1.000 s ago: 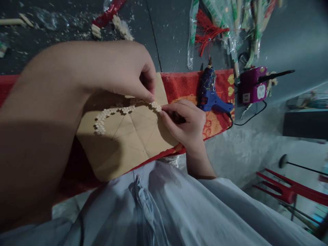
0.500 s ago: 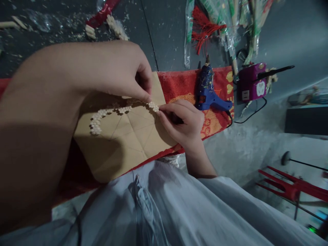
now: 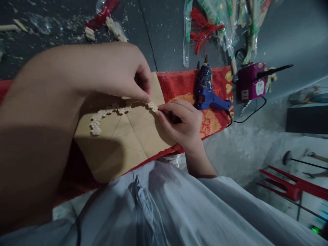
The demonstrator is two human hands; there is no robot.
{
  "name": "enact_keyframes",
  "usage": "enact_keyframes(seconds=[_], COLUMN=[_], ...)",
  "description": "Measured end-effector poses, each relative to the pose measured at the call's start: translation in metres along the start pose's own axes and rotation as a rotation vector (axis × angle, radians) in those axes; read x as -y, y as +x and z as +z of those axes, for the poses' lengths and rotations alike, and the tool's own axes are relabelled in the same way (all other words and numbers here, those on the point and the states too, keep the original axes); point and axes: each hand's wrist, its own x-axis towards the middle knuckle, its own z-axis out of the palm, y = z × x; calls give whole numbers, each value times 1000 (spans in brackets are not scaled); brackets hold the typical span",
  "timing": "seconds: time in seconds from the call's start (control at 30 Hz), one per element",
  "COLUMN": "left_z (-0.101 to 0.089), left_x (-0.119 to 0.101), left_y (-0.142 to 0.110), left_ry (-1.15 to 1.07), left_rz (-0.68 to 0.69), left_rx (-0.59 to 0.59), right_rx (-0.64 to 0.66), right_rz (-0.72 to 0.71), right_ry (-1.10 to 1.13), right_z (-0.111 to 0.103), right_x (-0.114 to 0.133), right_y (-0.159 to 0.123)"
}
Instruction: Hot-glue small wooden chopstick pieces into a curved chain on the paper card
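A brown cardboard sheet (image 3: 128, 136) with pencilled lines lies on a red towel (image 3: 179, 87). A curved row of small cream pieces (image 3: 107, 112) is stuck along its upper part. My left hand (image 3: 120, 73) reaches over the sheet, its thumb and forefinger pinched on the right end of the row (image 3: 153, 107). My right hand (image 3: 181, 123) is curled beside it, fingertips pressed against the same end piece. My left forearm hides the sheet's left side.
A blue glue gun (image 3: 206, 92) lies on the towel to the right. Beside it sits a purple power socket (image 3: 251, 82) with a black cable. Plastic-wrapped sticks and a red tassel (image 3: 205, 29) lie beyond. Cream offcuts (image 3: 115, 29) litter the dark floor. Red rods (image 3: 287, 188) at lower right.
Both hands stay pinched at the row's end; the view has drifted slightly, so everything sits a little further left in the picture.
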Motion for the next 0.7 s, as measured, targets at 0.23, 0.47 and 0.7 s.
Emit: enact_keyframes(seconds=[0.23, 0.47, 0.7], left_z=[2, 4, 5], left_x=[0, 7, 8], left_y=[5, 7, 9], left_ry=[-57, -94, -49], left_rz=[14, 87, 15], left_rx=[-16, 7, -1], right_rx=[44, 29, 47], right_rz=[22, -10, 4], right_ry=[-30, 2, 5], right_z=[-2, -2, -2], right_x=[1, -1, 0], right_y=[1, 1, 2])
